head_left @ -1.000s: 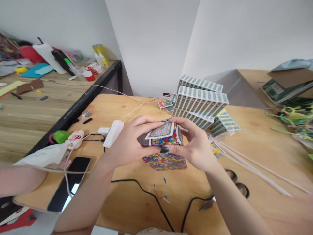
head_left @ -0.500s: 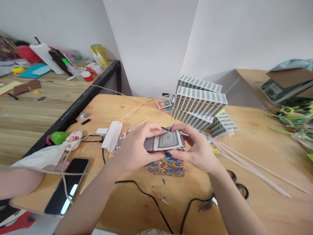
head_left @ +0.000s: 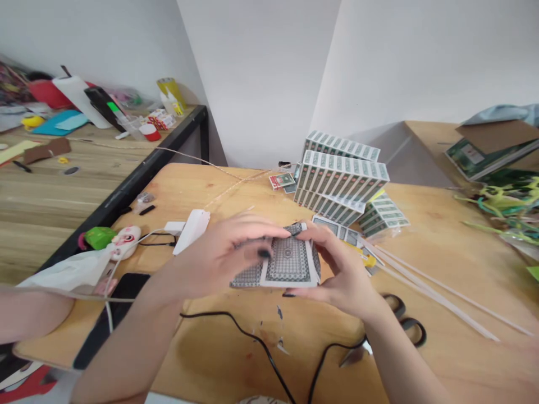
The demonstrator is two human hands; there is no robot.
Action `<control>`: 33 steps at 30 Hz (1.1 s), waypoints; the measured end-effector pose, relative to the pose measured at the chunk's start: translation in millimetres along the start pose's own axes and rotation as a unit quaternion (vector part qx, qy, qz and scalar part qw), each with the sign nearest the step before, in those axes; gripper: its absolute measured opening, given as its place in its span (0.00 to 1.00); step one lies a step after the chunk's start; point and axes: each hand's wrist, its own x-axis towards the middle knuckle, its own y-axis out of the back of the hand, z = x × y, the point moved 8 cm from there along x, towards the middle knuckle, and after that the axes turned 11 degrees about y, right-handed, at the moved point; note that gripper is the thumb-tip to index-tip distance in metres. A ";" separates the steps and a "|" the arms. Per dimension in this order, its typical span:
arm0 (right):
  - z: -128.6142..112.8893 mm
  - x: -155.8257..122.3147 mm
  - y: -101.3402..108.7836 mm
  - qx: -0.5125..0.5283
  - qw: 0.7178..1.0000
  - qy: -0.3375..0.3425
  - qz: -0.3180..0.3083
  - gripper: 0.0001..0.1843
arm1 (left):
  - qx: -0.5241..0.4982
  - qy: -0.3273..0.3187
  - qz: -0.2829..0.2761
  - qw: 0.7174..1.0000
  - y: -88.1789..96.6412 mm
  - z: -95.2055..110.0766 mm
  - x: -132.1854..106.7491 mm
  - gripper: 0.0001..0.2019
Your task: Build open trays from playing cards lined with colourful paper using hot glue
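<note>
Both of my hands hold a small bundle of playing cards [head_left: 288,262] with grey patterned backs, over the middle of the wooden table [head_left: 442,247]. My left hand [head_left: 219,255] grips its left side, the thumb with a dark nail pressing on the top card. My right hand [head_left: 341,269] cups the right and near edge with curled fingers. The colourful printed piece seen earlier under the cards is hidden now.
Stacked green-and-white card boxes [head_left: 343,177] stand behind the hands. Black scissors [head_left: 402,322], white sticks [head_left: 429,286] and black cables [head_left: 261,348] lie near. A phone [head_left: 105,320], a white charger [head_left: 191,230] and a plastic bag [head_left: 71,269] are at the left. Another person's arm [head_left: 29,311] rests at the far left.
The card bundle has tipped flat toward me and lowered, hiding the colourful piece below. My left thumb has moved onto the top card.
</note>
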 end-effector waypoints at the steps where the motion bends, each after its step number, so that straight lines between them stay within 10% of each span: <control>1: -3.3 0.6 -1.8 -0.018 1.000 0.018 -0.005 0.35 | 0.000 0.019 0.004 1.000 2.5 -2.3 4.0 0.12; 13: -32.9 0.6 -15.4 -0.102 0.988 0.109 -0.032 0.41 | 0.088 0.057 -0.061 0.993 -9.6 4.3 12.9 0.06; 20: -36.5 -3.7 -12.9 -0.089 0.988 0.123 -0.004 0.43 | 0.079 0.026 -0.003 0.997 -12.3 11.9 4.9 0.07; 33: -4.4 -0.6 -13.8 0.131 0.991 -0.019 0.010 0.47 | -0.160 0.137 -0.104 0.972 -24.1 -26.6 18.0 0.11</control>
